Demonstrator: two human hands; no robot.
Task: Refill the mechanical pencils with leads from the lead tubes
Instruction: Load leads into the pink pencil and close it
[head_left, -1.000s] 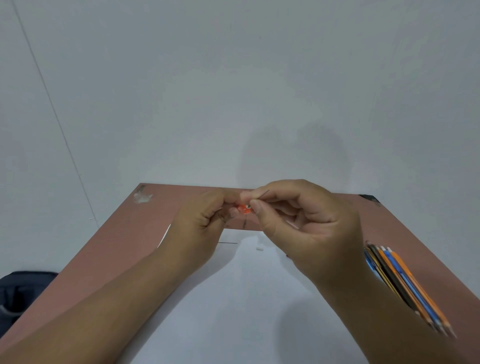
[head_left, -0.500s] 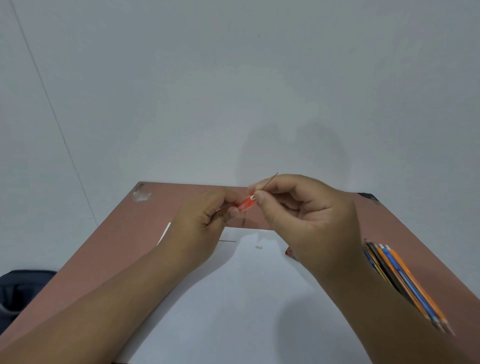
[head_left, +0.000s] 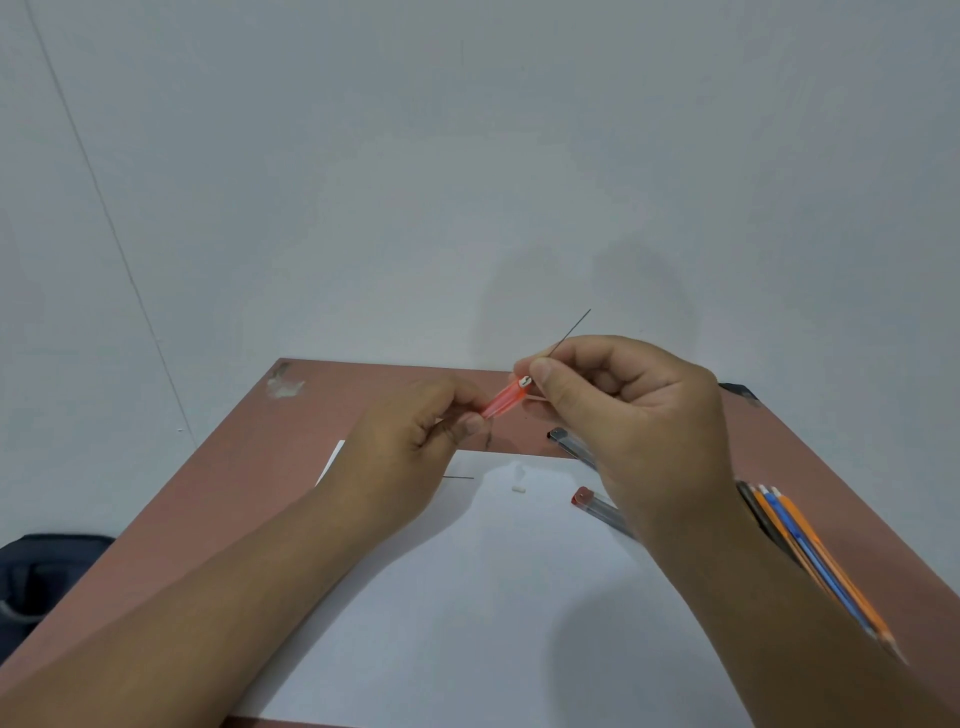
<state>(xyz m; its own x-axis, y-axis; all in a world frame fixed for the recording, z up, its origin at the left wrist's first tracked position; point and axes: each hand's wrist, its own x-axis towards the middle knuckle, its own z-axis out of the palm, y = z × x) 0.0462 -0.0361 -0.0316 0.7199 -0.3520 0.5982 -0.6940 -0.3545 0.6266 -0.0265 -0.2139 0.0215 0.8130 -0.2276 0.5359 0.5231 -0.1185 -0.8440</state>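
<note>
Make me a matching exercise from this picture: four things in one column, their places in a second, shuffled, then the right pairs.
Things
1. translucent orange tube
2. thin dark lead stick
3. small white cap piece
4. bundle of orange, blue and black pencils

Places
A. lying on the white paper sheet
B. pinched in the right hand, pointing up
C. on the brown table, beside the right forearm
D. held by the left hand

Pairs: 1-D, 2-B, 3-A, 4-C

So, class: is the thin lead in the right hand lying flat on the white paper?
No. The right hand pinches the lead in the air, pointing up above the orange tube.
</note>
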